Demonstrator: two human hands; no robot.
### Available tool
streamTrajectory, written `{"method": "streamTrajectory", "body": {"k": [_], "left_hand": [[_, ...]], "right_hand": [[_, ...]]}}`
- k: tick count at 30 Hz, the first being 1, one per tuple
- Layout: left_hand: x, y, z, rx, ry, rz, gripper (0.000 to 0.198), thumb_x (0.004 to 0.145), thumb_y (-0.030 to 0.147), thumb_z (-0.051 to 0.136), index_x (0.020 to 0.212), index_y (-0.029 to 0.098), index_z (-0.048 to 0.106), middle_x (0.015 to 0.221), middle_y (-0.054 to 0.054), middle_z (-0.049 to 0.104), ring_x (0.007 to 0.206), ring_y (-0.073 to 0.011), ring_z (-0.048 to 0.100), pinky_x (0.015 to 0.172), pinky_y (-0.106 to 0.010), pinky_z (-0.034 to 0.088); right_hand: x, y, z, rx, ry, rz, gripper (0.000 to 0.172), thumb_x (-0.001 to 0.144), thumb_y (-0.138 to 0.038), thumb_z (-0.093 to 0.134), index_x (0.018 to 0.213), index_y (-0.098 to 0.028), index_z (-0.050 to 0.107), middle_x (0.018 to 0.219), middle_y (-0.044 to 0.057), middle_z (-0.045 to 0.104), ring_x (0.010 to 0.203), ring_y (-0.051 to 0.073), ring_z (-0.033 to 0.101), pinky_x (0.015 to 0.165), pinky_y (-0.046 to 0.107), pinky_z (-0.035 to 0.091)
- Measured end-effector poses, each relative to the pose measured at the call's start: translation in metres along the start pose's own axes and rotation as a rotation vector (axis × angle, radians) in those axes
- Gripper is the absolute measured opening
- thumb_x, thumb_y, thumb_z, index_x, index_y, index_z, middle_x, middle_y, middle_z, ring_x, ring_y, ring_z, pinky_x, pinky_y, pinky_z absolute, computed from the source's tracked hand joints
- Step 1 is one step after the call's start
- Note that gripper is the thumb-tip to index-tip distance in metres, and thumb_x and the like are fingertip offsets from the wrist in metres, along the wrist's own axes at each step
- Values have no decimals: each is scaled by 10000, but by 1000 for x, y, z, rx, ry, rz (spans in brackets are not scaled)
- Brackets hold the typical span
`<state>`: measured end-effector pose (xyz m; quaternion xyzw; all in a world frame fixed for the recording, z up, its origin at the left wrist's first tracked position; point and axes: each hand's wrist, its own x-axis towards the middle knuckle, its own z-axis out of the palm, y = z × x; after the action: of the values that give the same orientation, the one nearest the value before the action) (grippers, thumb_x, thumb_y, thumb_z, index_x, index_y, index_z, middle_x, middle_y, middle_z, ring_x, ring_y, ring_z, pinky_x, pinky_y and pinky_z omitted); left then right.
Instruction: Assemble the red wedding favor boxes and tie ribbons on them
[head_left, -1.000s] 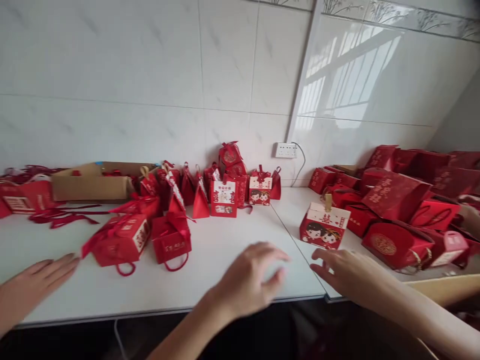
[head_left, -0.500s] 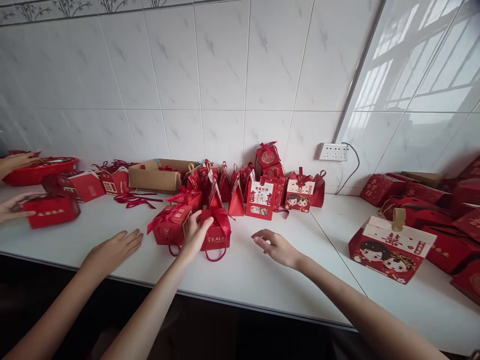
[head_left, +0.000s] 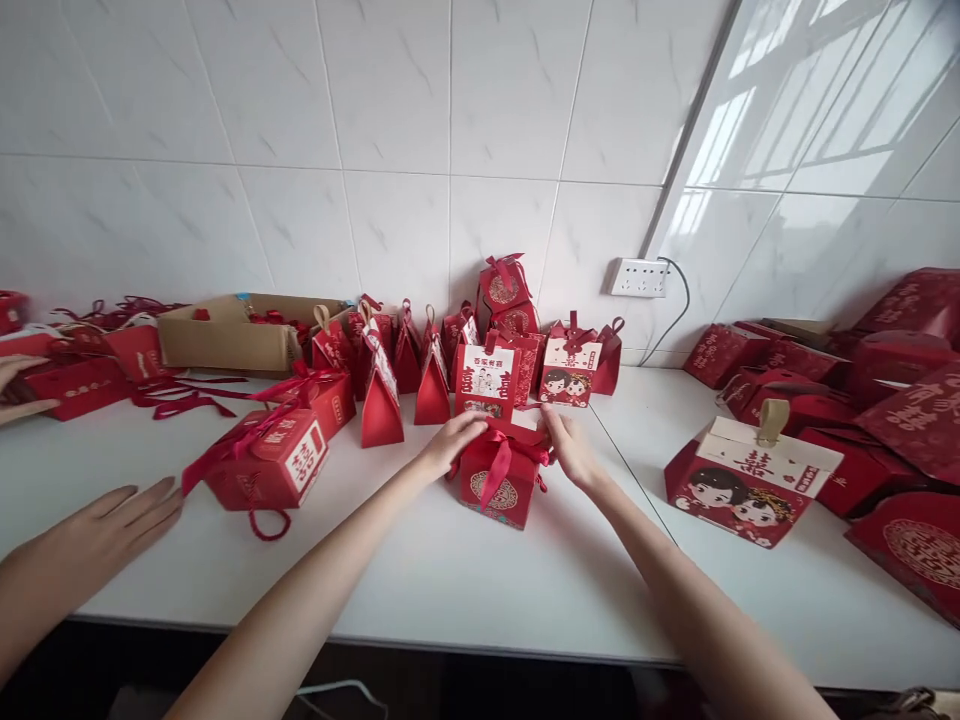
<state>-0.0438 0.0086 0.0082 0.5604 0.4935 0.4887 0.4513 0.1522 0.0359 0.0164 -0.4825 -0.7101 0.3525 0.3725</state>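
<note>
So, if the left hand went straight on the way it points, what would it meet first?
The left hand would likely meet the bow-tied red box first; whether they already touch is unclear.

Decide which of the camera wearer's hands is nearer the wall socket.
Right. The right hand sits below and left of the wall socket; the left hand is farther left, across the ribboned red box.

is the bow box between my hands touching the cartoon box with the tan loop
Apart: the head view shows white tabletop between the bow box and cartoon box.
</note>
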Motion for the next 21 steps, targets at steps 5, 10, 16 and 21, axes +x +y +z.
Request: {"method": "streamTrajectory", "body": {"k": [5, 10, 16, 21], "left_hand": [[3, -7, -5, 41, 231, 33, 363, 780, 546, 489, 696, 193, 492, 610, 28, 508, 583, -125, 498, 554, -235, 377], [-8, -2, -5, 66, 31, -38, 468, 786, 607, 485, 599, 178, 513, 535, 12, 509, 518, -135, 484, 515, -256, 381], [-20, -1, 14, -48, -133, -23, 448, 774, 516, 582, 1058, 169, 576, 1017, -74, 673, 963, -245, 624, 841, -345, 484], [-14, -12, 8, -19, 55, 143, 321, 737, 410, 656, 905, 201, 480, 970, -30, 633, 934, -197, 620, 834, -317, 487]], "right_hand": [[-13, -9, -23, -285, 185, 21, 593, 811, -756, 284, 610, -210, 398, 642, 32, 530, 593, 164, 483, 589, 295, 377], [-16, -14, -33, -77, -339, 284, 697, 788, -789, 322, 462, -184, 440, 427, 17, 454, 406, 119, 428, 465, 281, 368], [-17, -14, -19, 218, -335, 54, 426, 835, -562, 526, 830, -151, 636, 758, 47, 651, 681, 166, 592, 655, 292, 492], [-14, -3, -3, 211, -190, -199, 340, 873, -483, 485, 937, -174, 612, 933, 56, 645, 869, 202, 587, 770, 304, 475]]}}
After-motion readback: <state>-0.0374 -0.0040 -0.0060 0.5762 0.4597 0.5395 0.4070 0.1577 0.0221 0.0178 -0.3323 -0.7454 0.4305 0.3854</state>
